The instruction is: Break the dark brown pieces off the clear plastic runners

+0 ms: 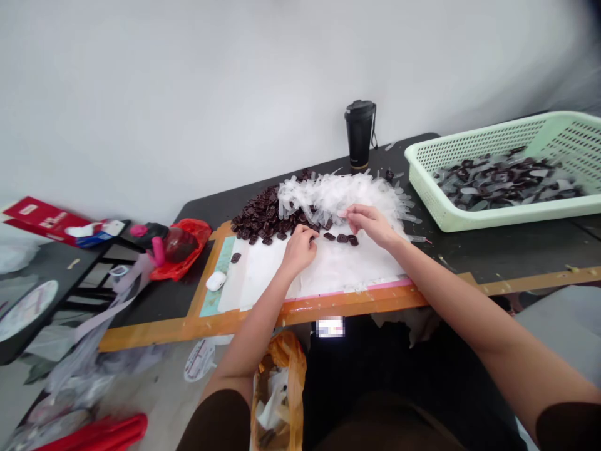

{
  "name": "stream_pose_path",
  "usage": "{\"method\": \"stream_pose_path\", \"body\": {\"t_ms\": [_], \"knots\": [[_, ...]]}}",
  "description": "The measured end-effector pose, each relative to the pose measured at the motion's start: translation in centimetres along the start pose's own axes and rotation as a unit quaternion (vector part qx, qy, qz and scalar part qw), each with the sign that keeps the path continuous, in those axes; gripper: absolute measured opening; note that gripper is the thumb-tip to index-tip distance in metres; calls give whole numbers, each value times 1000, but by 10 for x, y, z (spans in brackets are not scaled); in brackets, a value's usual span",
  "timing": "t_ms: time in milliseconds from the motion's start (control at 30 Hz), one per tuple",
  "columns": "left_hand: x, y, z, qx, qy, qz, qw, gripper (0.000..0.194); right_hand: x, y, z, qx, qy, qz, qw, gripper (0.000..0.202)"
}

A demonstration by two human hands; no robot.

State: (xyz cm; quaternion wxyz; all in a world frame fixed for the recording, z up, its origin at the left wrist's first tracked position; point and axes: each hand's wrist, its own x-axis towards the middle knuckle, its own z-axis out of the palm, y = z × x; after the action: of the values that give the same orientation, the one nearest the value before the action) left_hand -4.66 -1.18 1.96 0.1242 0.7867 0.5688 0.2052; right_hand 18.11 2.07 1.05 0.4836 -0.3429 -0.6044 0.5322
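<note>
My left hand rests over the white sheet, its fingers bent together at a small dark piece that mostly hides under the fingertips. To the right, my right hand is raised at the front of a heap of translucent white strips. Its thumb and forefinger are pinched; what lies between them is too small to make out. Several dark oval ridged pieces lie in a row between the hands. Behind my left hand a large pile of the same dark pieces meets the strips.
A pale green basket holding dark pieces and strips stands at right. A black tumbler is at the back by the wall. A white earbud case and a red bag lie left. An orange plastic bag hangs below the taped table edge.
</note>
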Motion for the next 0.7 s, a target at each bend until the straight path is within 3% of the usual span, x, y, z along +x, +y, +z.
{"method": "stream_pose_path", "body": {"t_ms": [167,267,433,567,700], "knots": [[14,2,2,-132,75,11,988,21,0,0,1,-22,4,-20,1000,30],[28,11,3,-264,53,-29,963,15,0,-1,4,22,5,-5,1000,34],[52,39,10,-454,8,-51,889,25,0,-2,4,67,22,6,997,34],[60,51,24,-562,53,-92,820,30,5,-1,4,58,58,15,997,34],[57,53,34,-597,81,-115,790,32,8,-2,11,40,105,-24,993,33]]}}
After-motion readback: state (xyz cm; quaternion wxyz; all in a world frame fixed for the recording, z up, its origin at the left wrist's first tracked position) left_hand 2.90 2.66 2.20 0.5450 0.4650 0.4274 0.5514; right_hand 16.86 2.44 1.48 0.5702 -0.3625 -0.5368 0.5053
